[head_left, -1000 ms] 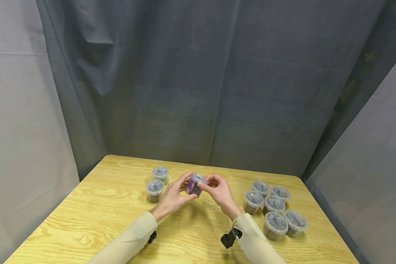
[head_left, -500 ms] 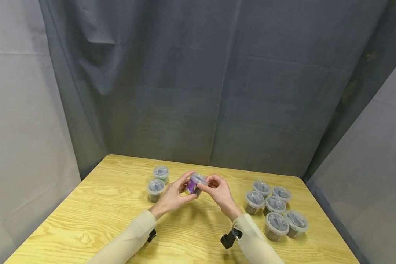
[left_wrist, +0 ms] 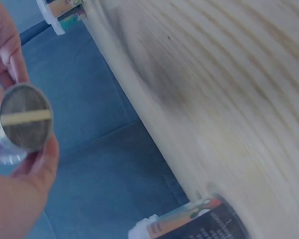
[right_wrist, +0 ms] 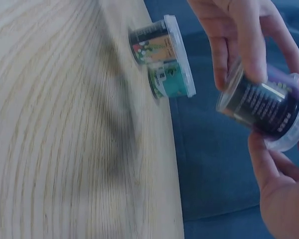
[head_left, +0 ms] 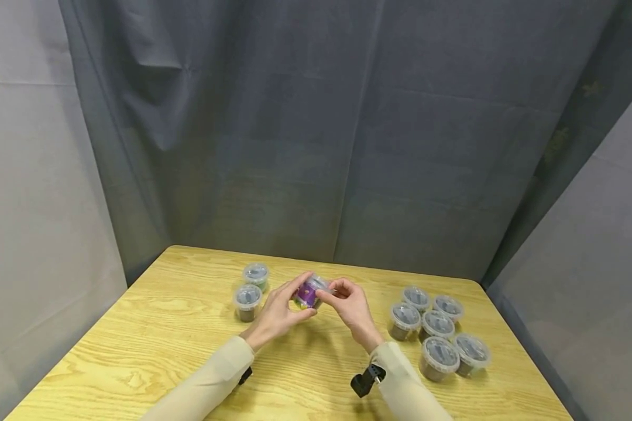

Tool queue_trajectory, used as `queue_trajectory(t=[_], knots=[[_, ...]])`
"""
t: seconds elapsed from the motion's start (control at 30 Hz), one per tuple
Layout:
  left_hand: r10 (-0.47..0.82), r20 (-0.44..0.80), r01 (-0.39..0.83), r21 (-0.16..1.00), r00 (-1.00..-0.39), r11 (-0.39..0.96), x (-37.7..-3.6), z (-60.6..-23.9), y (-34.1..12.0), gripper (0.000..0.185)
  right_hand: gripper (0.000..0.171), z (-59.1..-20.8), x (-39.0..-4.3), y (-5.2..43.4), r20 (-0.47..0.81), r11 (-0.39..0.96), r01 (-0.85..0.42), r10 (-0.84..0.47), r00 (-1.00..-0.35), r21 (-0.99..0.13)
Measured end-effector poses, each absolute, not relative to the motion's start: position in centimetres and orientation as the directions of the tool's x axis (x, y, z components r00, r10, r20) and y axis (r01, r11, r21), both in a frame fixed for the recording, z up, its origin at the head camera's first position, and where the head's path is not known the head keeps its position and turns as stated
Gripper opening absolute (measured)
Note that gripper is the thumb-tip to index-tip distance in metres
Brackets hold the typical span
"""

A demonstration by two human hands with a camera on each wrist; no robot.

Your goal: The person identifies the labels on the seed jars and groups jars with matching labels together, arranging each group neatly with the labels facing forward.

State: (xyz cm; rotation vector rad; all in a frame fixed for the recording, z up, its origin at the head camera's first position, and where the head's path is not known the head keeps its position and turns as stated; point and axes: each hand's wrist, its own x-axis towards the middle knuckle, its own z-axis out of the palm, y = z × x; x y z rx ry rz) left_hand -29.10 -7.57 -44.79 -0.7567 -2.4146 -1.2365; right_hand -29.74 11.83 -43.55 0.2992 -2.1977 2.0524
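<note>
Both hands hold a small lidded plastic tub [head_left: 306, 293] above the middle of the wooden table. Its label is purple with a yellow-green patch, and in the right wrist view a dark text panel [right_wrist: 261, 107] faces the camera. My left hand [head_left: 278, 310] grips the tub's body between thumb and fingers. At the lid end, my right hand [head_left: 351, 305] pinches the rim with thumb and forefinger. The tub tilts with its clear lid up and to the right. In the left wrist view its grey round base [left_wrist: 25, 134] shows, crossed by a pale yellow strip.
Two similar tubs [head_left: 248, 298] stand left of the hands, one behind the other, with orange and green labels in the right wrist view. Several more tubs [head_left: 438, 354] cluster at the right. Dark curtain [head_left: 274, 146] hangs behind the table [head_left: 153, 345].
The held tub has turned between the hands, bringing more of its purple label and yellow-green patch toward the head camera. Both hands have stayed nearly in place.
</note>
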Motion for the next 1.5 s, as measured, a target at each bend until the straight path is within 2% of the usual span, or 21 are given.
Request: queue_trajectory(t=[0.17, 0.3, 0.5, 0.63, 0.7, 0.9, 1.03, 1.3, 1.4, 1.5], knots=[[0.381, 0.426, 0.548, 0.777, -0.820, 0.310, -29.2, -44.8, -8.0, 0.077, 0.022, -44.0, -30.0, 12.7, 0.206, 0.018, -0.209, -0.099, -0.974, -0.978], [0.414, 0.407, 0.529, 0.814, -0.814, 0.239, -29.2, -44.9, -8.1, 0.078, 0.022, -44.1, -30.0, 12.9, 0.198, -0.005, -0.199, -0.134, -0.971, -0.980], [0.317, 0.431, 0.530, 0.754, -0.845, 0.389, -29.2, -44.6, -7.7, 0.079, 0.028, -43.9, -30.0, 12.1, 0.209, 0.029, -0.212, -0.096, -0.973, -0.977], [0.298, 0.443, 0.534, 0.714, -0.846, 0.453, -29.1, -44.4, -7.6, 0.080, 0.029, -43.7, -30.1, 12.0, 0.215, 0.020, -0.217, -0.081, -0.973, -0.976], [0.312, 0.442, 0.540, 0.721, -0.841, 0.433, -29.2, -44.3, -7.7, 0.080, 0.027, -43.7, -30.2, 12.2, 0.222, -0.007, -0.222, -0.091, -0.971, -0.975], [0.407, 0.419, 0.541, 0.802, -0.812, 0.252, -29.3, -44.2, -8.1, 0.075, 0.020, -44.1, -30.5, 13.1, 0.218, -0.128, -0.198, -0.169, -0.961, -0.972], [0.409, 0.426, 0.547, 0.801, -0.807, 0.245, -29.5, -44.5, -8.0, 0.075, 0.021, -44.2, -30.5, 13.2, 0.202, -0.181, -0.167, -0.196, -0.960, -0.969], [0.326, 0.487, 0.586, 0.666, -0.810, 0.462, -29.3, -44.7, -7.5, 0.076, 0.034, -43.8, -30.3, 12.5, 0.189, 0.006, -0.192, -0.123, -0.974, -0.981], [0.341, 0.482, 0.590, 0.625, -0.807, 0.511, -29.2, -44.5, -7.4, 0.078, 0.034, -43.6, -30.2, 12.3, 0.192, 0.013, -0.194, -0.090, -0.977, -0.981], [0.378, 0.459, 0.593, 0.659, -0.804, 0.461, -29.2, -44.2, -7.6, 0.078, 0.032, -43.7, -30.3, 12.6, 0.191, -0.038, -0.188, -0.100, -0.976, -0.981]])
